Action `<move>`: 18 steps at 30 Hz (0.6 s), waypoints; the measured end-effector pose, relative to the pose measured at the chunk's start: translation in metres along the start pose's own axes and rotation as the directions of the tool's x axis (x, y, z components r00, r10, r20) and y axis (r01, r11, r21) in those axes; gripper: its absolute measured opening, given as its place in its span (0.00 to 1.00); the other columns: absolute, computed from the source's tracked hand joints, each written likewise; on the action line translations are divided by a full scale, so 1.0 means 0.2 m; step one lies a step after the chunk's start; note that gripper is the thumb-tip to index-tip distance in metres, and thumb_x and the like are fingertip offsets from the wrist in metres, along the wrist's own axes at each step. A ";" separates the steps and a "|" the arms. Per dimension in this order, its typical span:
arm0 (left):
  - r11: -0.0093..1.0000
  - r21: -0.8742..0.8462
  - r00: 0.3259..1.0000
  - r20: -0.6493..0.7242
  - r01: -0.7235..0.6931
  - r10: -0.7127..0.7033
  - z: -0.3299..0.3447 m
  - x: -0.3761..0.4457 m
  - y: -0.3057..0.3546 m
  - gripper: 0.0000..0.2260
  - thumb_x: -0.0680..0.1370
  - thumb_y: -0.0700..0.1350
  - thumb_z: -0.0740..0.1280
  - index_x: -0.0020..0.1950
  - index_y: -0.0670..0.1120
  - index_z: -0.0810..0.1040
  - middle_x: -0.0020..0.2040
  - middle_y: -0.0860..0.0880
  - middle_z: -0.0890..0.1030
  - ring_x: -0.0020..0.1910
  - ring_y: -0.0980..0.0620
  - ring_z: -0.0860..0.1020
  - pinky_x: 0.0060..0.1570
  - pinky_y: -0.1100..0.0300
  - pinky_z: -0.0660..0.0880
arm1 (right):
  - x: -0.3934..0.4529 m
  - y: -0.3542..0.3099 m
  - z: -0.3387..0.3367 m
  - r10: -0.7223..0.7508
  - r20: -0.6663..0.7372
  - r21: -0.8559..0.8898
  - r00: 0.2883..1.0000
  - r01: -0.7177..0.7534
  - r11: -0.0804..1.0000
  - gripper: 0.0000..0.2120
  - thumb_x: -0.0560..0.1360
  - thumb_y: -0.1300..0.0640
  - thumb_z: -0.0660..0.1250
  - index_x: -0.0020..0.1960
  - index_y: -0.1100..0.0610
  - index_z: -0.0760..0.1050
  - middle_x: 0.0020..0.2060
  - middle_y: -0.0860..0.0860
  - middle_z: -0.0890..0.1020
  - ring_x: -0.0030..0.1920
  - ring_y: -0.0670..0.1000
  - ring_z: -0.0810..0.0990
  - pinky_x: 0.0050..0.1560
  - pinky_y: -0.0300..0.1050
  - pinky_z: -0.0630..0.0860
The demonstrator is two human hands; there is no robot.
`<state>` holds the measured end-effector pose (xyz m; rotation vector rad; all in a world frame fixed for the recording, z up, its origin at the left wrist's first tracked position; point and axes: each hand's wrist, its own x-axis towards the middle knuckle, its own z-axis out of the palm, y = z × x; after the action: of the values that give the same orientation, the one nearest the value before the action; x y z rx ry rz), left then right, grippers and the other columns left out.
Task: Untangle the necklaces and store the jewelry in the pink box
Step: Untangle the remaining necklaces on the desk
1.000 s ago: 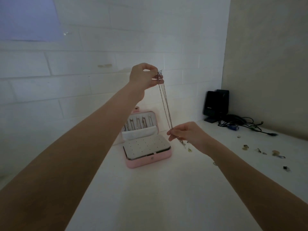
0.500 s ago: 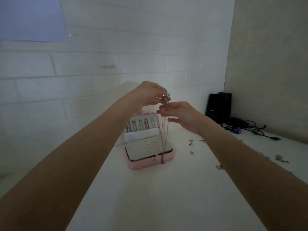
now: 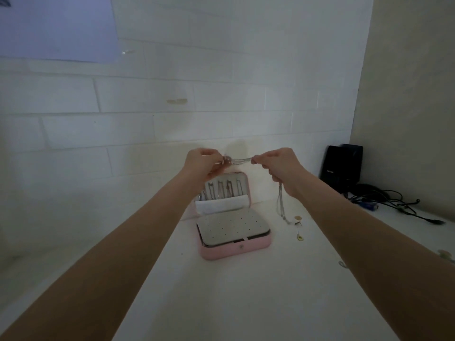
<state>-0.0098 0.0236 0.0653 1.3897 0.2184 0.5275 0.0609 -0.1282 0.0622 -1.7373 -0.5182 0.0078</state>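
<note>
A bundle of thin silver necklaces (image 3: 240, 160) stretches level between my two hands, above the open pink box (image 3: 234, 249). My left hand (image 3: 204, 163) pinches the clasp end. My right hand (image 3: 278, 164) pinches the chains a short way to the right, and the loose lengths (image 3: 282, 205) hang from under its palm down to the white table. The box's raised lid holds several chains on hooks above a white pocket. Its base shows a white panel dotted with small holes.
Small earrings (image 3: 299, 236) lie on the table right of the box, more jewelry (image 3: 444, 254) at the right edge. A black device (image 3: 341, 166) and tangled cables (image 3: 394, 201) fill the back right corner. A white brick wall stands behind.
My left hand has come down from head height to just above the box lid. My right hand moved up to the clasps, then slid right, pulling the chains out level.
</note>
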 end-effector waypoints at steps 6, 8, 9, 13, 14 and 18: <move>0.868 0.492 0.986 0.164 -0.058 -0.028 -0.13 0.11 -0.13 0.11 0.73 0.39 0.71 0.55 0.44 0.79 0.46 0.48 0.82 0.37 0.59 0.78 0.41 0.66 0.73 | 0.20 -0.03 0.16 -0.151 0.188 -0.522 0.971 0.229 0.822 0.08 0.71 0.60 0.71 0.47 0.63 0.82 0.34 0.51 0.77 0.34 0.48 0.73 0.33 0.38 0.67; 0.819 0.557 0.972 0.237 -0.137 0.002 -0.11 0.17 -0.14 0.10 0.74 0.41 0.70 0.55 0.46 0.80 0.49 0.50 0.82 0.38 0.60 0.76 0.38 0.70 0.73 | 0.26 -0.03 0.21 -0.099 0.289 -0.714 0.952 0.284 0.640 0.10 0.71 0.59 0.71 0.50 0.62 0.81 0.35 0.52 0.77 0.39 0.52 0.75 0.35 0.41 0.69; 0.786 0.591 0.961 0.277 -0.181 0.013 -0.09 0.19 -0.14 0.09 0.74 0.42 0.70 0.55 0.47 0.81 0.48 0.51 0.82 0.39 0.60 0.75 0.37 0.71 0.72 | 0.29 -0.02 0.23 -0.076 0.314 -0.765 0.946 0.300 0.570 0.10 0.71 0.59 0.71 0.51 0.61 0.80 0.36 0.53 0.76 0.40 0.53 0.75 0.36 0.42 0.70; 0.696 0.661 0.941 0.331 -0.280 0.064 -0.03 0.28 -0.16 0.07 0.73 0.43 0.71 0.51 0.47 0.83 0.38 0.54 0.81 0.30 0.66 0.74 0.30 0.76 0.67 | 0.40 0.00 0.22 -0.042 0.374 -0.802 0.927 0.346 0.486 0.10 0.70 0.59 0.71 0.51 0.60 0.81 0.41 0.53 0.78 0.45 0.53 0.77 0.44 0.44 0.74; 0.679 0.677 0.941 0.332 -0.285 0.064 -0.03 0.30 -0.17 0.06 0.73 0.43 0.71 0.49 0.47 0.83 0.34 0.56 0.80 0.27 0.65 0.73 0.29 0.76 0.66 | 0.41 0.00 0.21 -0.045 0.395 -0.781 0.918 0.361 0.510 0.09 0.71 0.58 0.71 0.50 0.60 0.82 0.41 0.52 0.78 0.44 0.52 0.77 0.44 0.43 0.74; 0.641 0.711 0.937 0.348 -0.289 0.036 -0.05 0.36 -0.20 0.02 0.72 0.44 0.72 0.44 0.48 0.83 0.22 0.61 0.73 0.25 0.63 0.69 0.29 0.74 0.64 | 0.43 -0.02 0.19 -0.046 0.478 -0.737 0.877 0.430 0.522 0.06 0.71 0.55 0.71 0.46 0.57 0.83 0.32 0.45 0.76 0.34 0.45 0.72 0.35 0.36 0.69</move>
<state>0.0573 0.0641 0.0365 2.3231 0.0469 0.3643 0.1270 -0.0624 0.0802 -2.6134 -1.2374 -0.1012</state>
